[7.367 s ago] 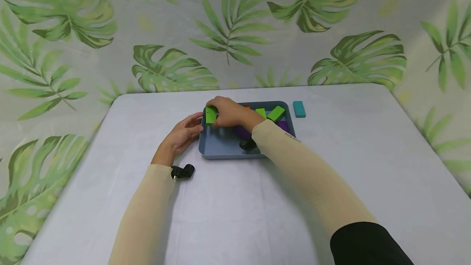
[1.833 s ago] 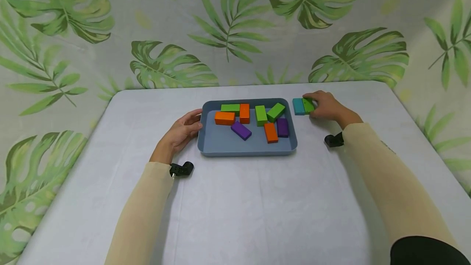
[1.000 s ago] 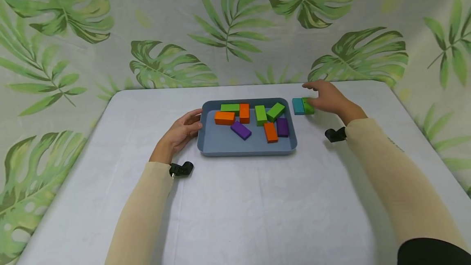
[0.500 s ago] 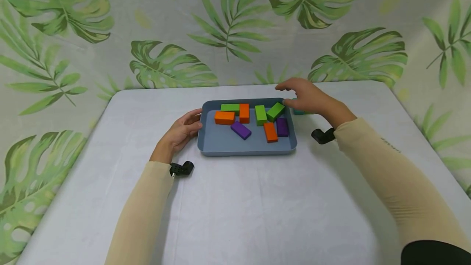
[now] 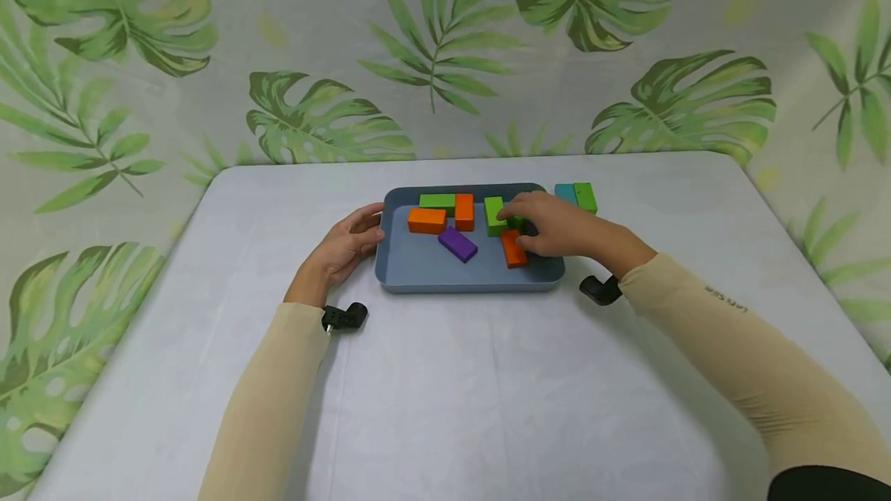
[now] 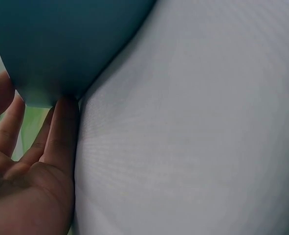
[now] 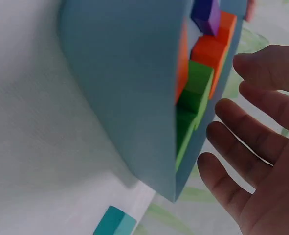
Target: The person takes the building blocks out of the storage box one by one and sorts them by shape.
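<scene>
Right hand point(image 5: 553, 224) is over the right end of the tray point(image 5: 431, 278), fingers spread, no block held. Fingertips sit close to an upright-lying green block point(image 5: 493, 216) and an orange block point(image 5: 513, 250); can't tell if they touch. Left hand point(image 5: 346, 247) rests relaxed against the tray's left end, not clamped on it. Teal block point(image 5: 564, 192) and second green block point(image 5: 585, 197) lie side by side on the tabletop point(image 5: 418, 377), right of the tray. Step looks like picking a block out; target unclear. Next: pinch one, lift clear of neighbours and rim.
</scene>
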The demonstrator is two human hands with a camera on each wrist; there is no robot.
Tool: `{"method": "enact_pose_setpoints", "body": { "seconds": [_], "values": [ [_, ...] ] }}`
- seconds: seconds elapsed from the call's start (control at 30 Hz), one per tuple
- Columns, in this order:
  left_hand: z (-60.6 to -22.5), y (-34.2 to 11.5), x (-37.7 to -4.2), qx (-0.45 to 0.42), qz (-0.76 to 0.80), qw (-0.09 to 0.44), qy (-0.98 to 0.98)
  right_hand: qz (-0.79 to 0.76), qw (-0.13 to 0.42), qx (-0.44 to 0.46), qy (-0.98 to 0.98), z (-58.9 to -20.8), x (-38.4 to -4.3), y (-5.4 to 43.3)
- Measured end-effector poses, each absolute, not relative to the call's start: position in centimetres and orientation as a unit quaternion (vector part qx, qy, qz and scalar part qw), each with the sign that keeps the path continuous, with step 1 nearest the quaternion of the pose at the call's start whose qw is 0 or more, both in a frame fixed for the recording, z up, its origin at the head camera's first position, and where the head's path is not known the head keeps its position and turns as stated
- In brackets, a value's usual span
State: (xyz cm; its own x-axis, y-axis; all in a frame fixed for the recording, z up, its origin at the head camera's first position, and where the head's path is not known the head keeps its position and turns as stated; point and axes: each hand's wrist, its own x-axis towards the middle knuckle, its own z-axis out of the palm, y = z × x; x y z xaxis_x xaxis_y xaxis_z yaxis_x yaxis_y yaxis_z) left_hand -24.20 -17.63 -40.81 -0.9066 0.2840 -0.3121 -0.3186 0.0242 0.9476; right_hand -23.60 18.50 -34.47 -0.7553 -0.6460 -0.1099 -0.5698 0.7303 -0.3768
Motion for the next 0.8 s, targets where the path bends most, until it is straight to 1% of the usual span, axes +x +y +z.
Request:
{"method": "enact_pose_setpoints", "body": {
  "seconds": [0.37,0.7,0.8],
  "values": [
    [-40.6,-17.5,-24.0,-0.016,0.703,0.216,0.678,-0.078,0.103,-0.335,0.933,-35.9,-22.7,18.4],
    [-40.7,-17.4,-23.9,-0.016,0.702,0.213,0.68,0.005,0.052,-0.352,0.935,-37.1,-22.3,17.8],
    [-40.7,-17.4,-23.8,-0.014,0.702,0.212,0.68,0.003,0.047,-0.35,0.936,-37.2,-22.1,17.7]
  ]
}}
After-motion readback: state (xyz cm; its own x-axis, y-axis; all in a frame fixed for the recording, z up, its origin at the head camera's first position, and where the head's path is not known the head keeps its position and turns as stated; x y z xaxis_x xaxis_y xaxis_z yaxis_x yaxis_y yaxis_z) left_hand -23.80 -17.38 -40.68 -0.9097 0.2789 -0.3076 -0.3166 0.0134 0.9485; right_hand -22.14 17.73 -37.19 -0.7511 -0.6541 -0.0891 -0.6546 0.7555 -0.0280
